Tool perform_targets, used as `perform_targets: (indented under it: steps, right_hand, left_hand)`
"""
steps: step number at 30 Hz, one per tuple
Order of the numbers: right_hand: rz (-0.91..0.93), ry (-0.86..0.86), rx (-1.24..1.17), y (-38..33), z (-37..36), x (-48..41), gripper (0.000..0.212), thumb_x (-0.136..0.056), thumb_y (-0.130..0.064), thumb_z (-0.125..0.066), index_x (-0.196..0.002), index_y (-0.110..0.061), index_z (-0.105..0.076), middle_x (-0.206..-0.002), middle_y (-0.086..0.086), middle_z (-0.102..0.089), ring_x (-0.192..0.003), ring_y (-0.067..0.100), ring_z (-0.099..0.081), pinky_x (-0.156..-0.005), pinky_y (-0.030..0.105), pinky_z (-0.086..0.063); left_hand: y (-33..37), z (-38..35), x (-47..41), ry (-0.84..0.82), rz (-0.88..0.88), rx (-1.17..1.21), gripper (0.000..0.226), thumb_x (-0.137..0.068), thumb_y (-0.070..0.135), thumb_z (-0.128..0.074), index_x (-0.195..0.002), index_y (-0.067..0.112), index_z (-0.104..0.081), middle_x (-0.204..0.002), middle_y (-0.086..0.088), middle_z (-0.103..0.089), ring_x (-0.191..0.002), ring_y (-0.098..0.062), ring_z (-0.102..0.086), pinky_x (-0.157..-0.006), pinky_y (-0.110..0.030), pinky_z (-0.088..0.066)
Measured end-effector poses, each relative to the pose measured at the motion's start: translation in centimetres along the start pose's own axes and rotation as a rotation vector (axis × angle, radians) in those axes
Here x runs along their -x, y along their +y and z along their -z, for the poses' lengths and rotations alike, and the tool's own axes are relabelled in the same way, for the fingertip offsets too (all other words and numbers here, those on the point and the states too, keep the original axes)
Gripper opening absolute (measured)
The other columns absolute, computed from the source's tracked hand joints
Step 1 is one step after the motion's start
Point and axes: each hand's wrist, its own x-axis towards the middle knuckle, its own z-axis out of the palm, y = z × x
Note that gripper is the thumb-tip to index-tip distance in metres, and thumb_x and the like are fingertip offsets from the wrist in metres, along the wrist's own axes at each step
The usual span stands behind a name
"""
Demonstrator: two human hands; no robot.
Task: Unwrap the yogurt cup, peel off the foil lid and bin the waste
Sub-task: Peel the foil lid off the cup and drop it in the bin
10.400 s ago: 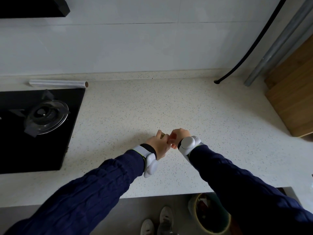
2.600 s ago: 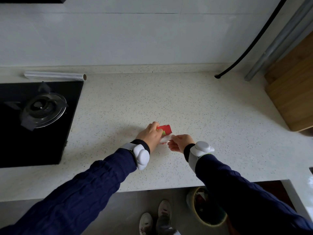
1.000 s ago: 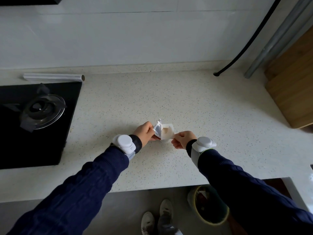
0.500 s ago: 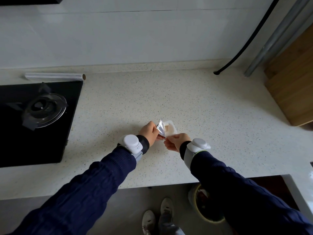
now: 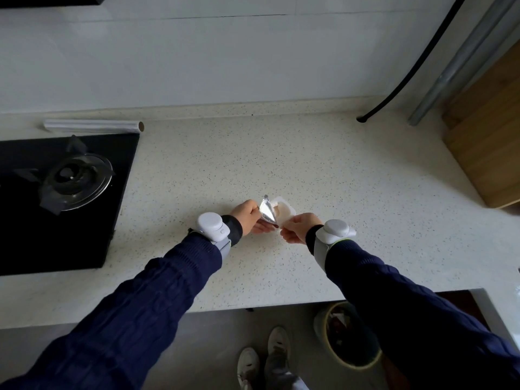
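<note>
A small white yogurt cup [image 5: 282,211] stands on the speckled countertop [image 5: 323,175] near its front edge, its pale contents showing. The silver foil lid [image 5: 266,211] is folded up and back over the cup's left side, shiny underside facing me. My left hand [image 5: 249,216] pinches the foil from the left. My right hand [image 5: 299,227] grips the cup's near right corner. Both wrists carry white devices. The cup's lower body is hidden behind my hands.
A black gas hob [image 5: 62,198] with a burner fills the left. A roll of foil [image 5: 92,126] lies behind it. A wooden board [image 5: 489,142] leans at the right. A black cable [image 5: 405,77] meets the counter. A bin [image 5: 349,336] with waste stands on the floor by my shoes.
The red top of the lid seen earlier has been turned up and peeled leftward, exposing the contents. In the last half second the hands have barely moved.
</note>
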Motion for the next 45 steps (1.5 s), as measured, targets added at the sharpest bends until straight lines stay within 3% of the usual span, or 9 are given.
perform_targets:
  steps: [5,12,18,21,28,33,38,42,45]
  right_hand:
    - [-0.003,-0.022,-0.022,0.4,-0.1,0.2,0.027,-0.091,0.000,-0.051,-0.109,0.019,-0.057,-0.065,0.012,-0.059,-0.043,0.013,-0.060,-0.042,0.015,-0.053]
    - [-0.033,-0.050,-0.124,1.0,-0.7,0.5,0.031,-0.087,-0.007,-0.059,-0.107,0.017,-0.060,-0.066,0.013,-0.060,-0.054,0.016,-0.058,-0.044,0.015,-0.054]
    - [-0.013,-0.039,-0.113,1.2,-0.9,0.4,0.031,-0.088,-0.007,-0.060,-0.108,0.016,-0.059,-0.067,0.012,-0.061,-0.058,0.017,-0.058,-0.046,0.014,-0.054]
    - [-0.007,-0.028,-0.094,1.2,-0.9,0.3,0.031,-0.087,-0.005,-0.060,-0.108,0.018,-0.058,-0.067,0.012,-0.060,-0.057,0.016,-0.058,-0.044,0.014,-0.053]
    - [0.014,-0.026,-0.052,1.3,-0.9,0.0,0.026,-0.088,-0.005,-0.059,-0.099,0.018,-0.061,-0.065,0.012,-0.059,-0.056,0.017,-0.057,-0.047,0.016,-0.054]
    - [0.028,-0.032,-0.049,1.4,-0.9,-0.2,0.020,-0.086,-0.006,-0.062,-0.068,0.002,-0.060,-0.064,0.012,-0.060,-0.054,0.016,-0.058,-0.046,0.015,-0.054]
    - [0.032,-0.017,-0.052,1.5,-0.9,-0.3,0.022,-0.086,-0.009,-0.064,-0.066,-0.001,-0.059,-0.063,0.010,-0.060,-0.043,0.008,-0.058,-0.045,0.015,-0.054]
    - [0.044,-0.018,-0.038,1.6,-1.0,-0.3,0.019,-0.086,-0.010,-0.063,-0.073,0.005,-0.063,-0.063,0.010,-0.060,-0.033,0.002,-0.057,-0.044,0.013,-0.053]
    - [0.053,-0.013,-0.028,1.5,-1.1,-0.3,0.030,-0.086,-0.010,-0.064,-0.094,0.019,-0.062,-0.063,0.009,-0.060,-0.033,0.001,-0.057,-0.045,0.013,-0.054]
  left_hand:
    - [-0.5,0.4,0.0,0.049,-0.050,-0.019,0.028,-0.096,0.008,-0.038,-0.070,0.017,-0.040,-0.068,-0.008,-0.059,-0.044,-0.003,-0.061,-0.055,-0.025,-0.050]
    - [-0.9,0.4,-0.1,0.086,-0.060,0.019,0.024,-0.095,0.010,-0.042,-0.072,0.016,-0.043,-0.088,-0.017,-0.061,-0.061,-0.016,-0.059,-0.059,-0.026,-0.051]
    - [-1.2,0.1,-0.2,0.066,-0.037,0.095,0.015,-0.096,0.019,-0.042,-0.087,0.007,-0.047,-0.074,-0.005,-0.060,-0.062,-0.015,-0.060,-0.060,-0.025,-0.051]
    - [-1.5,-0.2,0.1,0.092,-0.047,0.138,0.029,-0.095,0.035,-0.041,-0.078,0.013,-0.049,-0.070,-0.002,-0.064,-0.060,-0.014,-0.061,-0.055,-0.023,-0.051]
    - [-3.7,-1.7,0.6,0.127,-0.146,-0.215,0.023,-0.076,0.032,-0.072,-0.083,0.017,-0.056,-0.073,0.012,-0.059,-0.067,-0.005,-0.053,-0.062,-0.014,-0.042]
    - [-3.8,-2.7,0.0,0.217,-0.135,-0.267,0.027,-0.079,0.031,-0.069,-0.090,0.007,-0.062,-0.084,-0.003,-0.066,-0.072,-0.014,-0.056,-0.067,-0.023,-0.045]
    - [-3.9,-3.0,-0.3,0.293,-0.176,-0.376,0.026,-0.081,0.031,-0.067,-0.088,0.007,-0.062,-0.088,-0.006,-0.066,-0.073,-0.016,-0.055,-0.067,-0.024,-0.040]
    - [-3.9,-2.9,-0.2,0.378,-0.360,-0.490,0.020,-0.078,0.021,-0.070,-0.080,0.003,-0.063,-0.122,-0.010,-0.052,-0.106,-0.022,-0.053,-0.082,-0.016,-0.034]
    - [-3.6,-2.7,-0.2,0.363,-0.446,-0.537,0.013,-0.081,0.014,-0.065,-0.077,0.002,-0.061,-0.137,-0.009,-0.048,-0.124,-0.023,-0.047,-0.090,-0.020,-0.035]
